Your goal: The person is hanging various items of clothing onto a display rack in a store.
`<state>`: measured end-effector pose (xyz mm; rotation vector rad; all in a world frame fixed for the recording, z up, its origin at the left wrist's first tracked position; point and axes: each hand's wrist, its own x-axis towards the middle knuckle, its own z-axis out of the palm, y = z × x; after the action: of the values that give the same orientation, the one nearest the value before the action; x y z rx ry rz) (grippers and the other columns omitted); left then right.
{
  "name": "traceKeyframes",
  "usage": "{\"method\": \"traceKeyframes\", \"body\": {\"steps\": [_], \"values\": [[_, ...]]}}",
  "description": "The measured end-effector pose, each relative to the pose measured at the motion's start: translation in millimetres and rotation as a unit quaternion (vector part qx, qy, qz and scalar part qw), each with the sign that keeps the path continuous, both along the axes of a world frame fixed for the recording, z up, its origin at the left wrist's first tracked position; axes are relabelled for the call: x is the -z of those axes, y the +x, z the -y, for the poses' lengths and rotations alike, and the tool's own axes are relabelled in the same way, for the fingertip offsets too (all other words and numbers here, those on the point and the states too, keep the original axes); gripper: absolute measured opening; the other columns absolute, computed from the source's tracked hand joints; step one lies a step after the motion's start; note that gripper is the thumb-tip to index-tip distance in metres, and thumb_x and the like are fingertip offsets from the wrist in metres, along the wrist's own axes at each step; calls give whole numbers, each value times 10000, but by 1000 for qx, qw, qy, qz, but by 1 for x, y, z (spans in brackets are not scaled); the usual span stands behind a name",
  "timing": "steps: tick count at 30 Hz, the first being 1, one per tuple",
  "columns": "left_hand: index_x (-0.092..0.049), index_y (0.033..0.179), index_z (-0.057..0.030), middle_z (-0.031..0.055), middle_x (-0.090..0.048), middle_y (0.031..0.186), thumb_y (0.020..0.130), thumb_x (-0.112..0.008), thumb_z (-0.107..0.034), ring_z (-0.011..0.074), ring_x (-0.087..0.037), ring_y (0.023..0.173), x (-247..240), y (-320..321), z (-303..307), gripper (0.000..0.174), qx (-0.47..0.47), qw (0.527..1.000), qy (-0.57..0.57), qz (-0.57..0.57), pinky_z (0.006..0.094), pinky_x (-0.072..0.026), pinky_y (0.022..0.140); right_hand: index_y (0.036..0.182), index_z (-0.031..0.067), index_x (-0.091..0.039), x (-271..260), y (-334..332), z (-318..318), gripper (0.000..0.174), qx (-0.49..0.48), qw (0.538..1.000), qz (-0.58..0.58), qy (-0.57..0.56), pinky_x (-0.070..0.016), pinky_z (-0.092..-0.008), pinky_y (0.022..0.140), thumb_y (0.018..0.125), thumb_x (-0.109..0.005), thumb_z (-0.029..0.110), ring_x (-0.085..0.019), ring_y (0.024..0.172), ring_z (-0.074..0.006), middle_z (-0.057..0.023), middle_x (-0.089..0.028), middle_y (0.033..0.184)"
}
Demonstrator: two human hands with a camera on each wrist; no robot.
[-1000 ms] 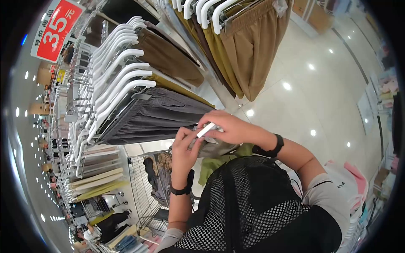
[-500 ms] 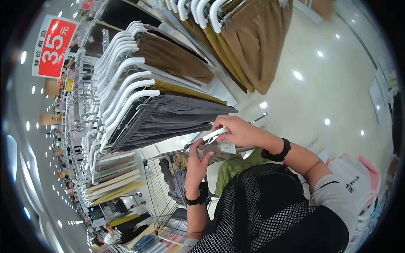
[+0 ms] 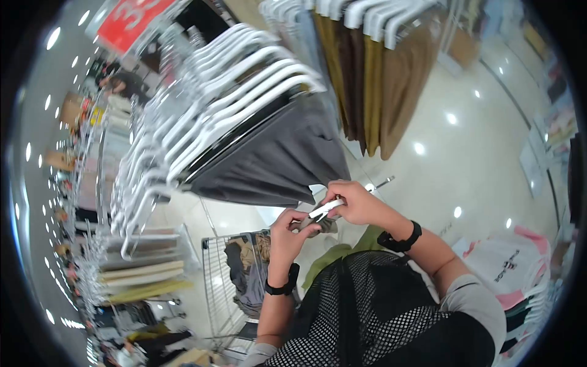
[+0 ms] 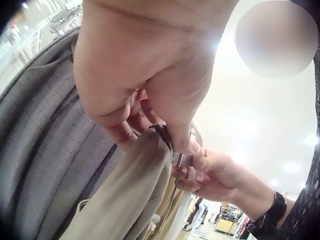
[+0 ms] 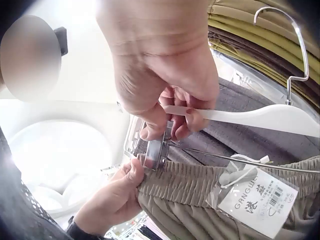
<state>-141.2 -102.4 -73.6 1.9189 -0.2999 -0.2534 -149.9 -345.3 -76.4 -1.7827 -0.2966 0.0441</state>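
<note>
Beige-grey trousers [image 5: 200, 190] with a gathered elastic waistband hang by a metal clip [image 5: 157, 150] on a white hanger [image 5: 260, 119]. My left hand [image 3: 286, 235] pinches the end of the waistband between thumb and fingers, beside the clip. The clip is gripped by my right hand [image 3: 358, 203], whose fingers also curl round the hanger's arm. A white price tag [image 5: 260, 200] in a clear sleeve dangles from the waistband in the right wrist view. Seen from the left wrist, the trouser fabric [image 4: 125, 185] hangs below the left fingers.
Dark grey trousers [image 3: 275, 153] hang on a rack of white hangers just beyond my hands. Brown trousers [image 3: 409, 92] hang on another rack further back. A wire shopping cart [image 3: 211, 281] with clothes in it stands at lower left. A white and pink top [image 3: 507, 269] is at right.
The head view has shifted, and the rack with the dark grey trousers appears larger and nearer the hands. Both hands stay together at the hanger; the price tag has dropped out of the head view.
</note>
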Motion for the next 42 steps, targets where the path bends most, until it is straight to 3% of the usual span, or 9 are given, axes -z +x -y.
{"method": "traceKeyframes", "body": {"steps": [10, 21, 24, 27, 31, 32, 34, 36, 42], "values": [[-760, 951, -14, 60, -693, 821, 743, -909, -196, 173, -637, 694, -8, -12, -108, 314, 58, 984, -15, 167, 293, -517, 628, 904, -55, -654, -9, -7, -106, 205, 4, 998, 21, -59, -501, -264, 640, 744, -733, -155, -627, 709, -146, -85, -649, 848], [-740, 1008, -10, 100, -739, 956, 809, -848, -144, 194, -699, 751, 20, -40, -152, 263, 11, 995, -103, 12, 298, -542, 667, 988, 7, -688, 4, -21, -162, 314, -76, 995, -67, -19, -529, -283, 688, 734, -693, -179, -663, 831, -164, -65, -627, 885], [-698, 1208, -31, 148, -753, 967, 824, -834, -209, 305, -746, 833, 24, -44, -148, 445, 8, 987, -75, 142, 364, -575, 729, 1036, 21, -702, 4, -18, -168, 373, -84, 994, -15, -74, -517, -284, 714, 718, -657, -168, -660, 845, -182, -72, -633, 920], [-678, 1252, -30, 181, -748, 981, 831, -831, -256, 363, -742, 870, 25, -42, -157, 502, 5, 997, -42, 69, 403, -578, 757, 1078, 39, -712, -10, -24, -192, 393, -72, 993, 33, -87, -509, -280, 721, 736, -677, -151, -649, 851, -179, -66, -643, 976], [-649, 1228, -7, 258, -716, 997, 871, -777, -281, 411, -705, 871, 24, -28, -169, 468, -60, 993, 8, 98, 462, -552, 742, 1122, 11, -658, -18, -36, -219, 270, 94, 962, 229, -117, -489, -360, 886, 855, -646, -31, -595, 1057, -261, -124, -598, 1158], [-649, 1228, -7, 258, -716, 997, 871, -777, -281, 411, -705, 871, 34, -26, -165, 468, -77, 992, 20, 103, 462, -552, 742, 1141, 10, -642, 1, -38, -194, 274, 66, 959, 239, -139, -481, -370, 922, 868, -635, -11, -571, 1127, -280, -148, -571, 1220], [-680, 1233, -32, 207, -727, 965, 891, -773, -301, 391, -710, 867, 50, -26, -157, 444, -69, 986, 22, 152, 427, -563, 771, 1152, 24, -634, 79, -37, -127, 288, -96, 982, -48, -152, -489, -371, 935, 866, -635, -5, -526, 1215, -304, -168, -513, 1296], [-672, 1238, -31, 205, -722, 998, 895, -769, -290, 392, -696, 857, 33, -32, -150, 441, -55, 986, 37, 150, 434, -555, 772, 1236, 33, -611, 91, -42, -125, 348, -162, 957, -80, -227, -497, -382, 964, 890, -642, 9, -526, 1232, -319, -155, -501, 1320], [-613, 1304, -12, 78, -716, 1118, 929, -782, -176, 163, -701, 1045, -30, -41, -134, 443, -12, 971, -237, -7, 313, -533, 949, 1578, 130, -296, 163, -37, -97, 783, 128, 987, -71, -63, -411, -484, 1111, 932, -738, 137, -407, 1428, -311, -120, -373, 1562]]}}
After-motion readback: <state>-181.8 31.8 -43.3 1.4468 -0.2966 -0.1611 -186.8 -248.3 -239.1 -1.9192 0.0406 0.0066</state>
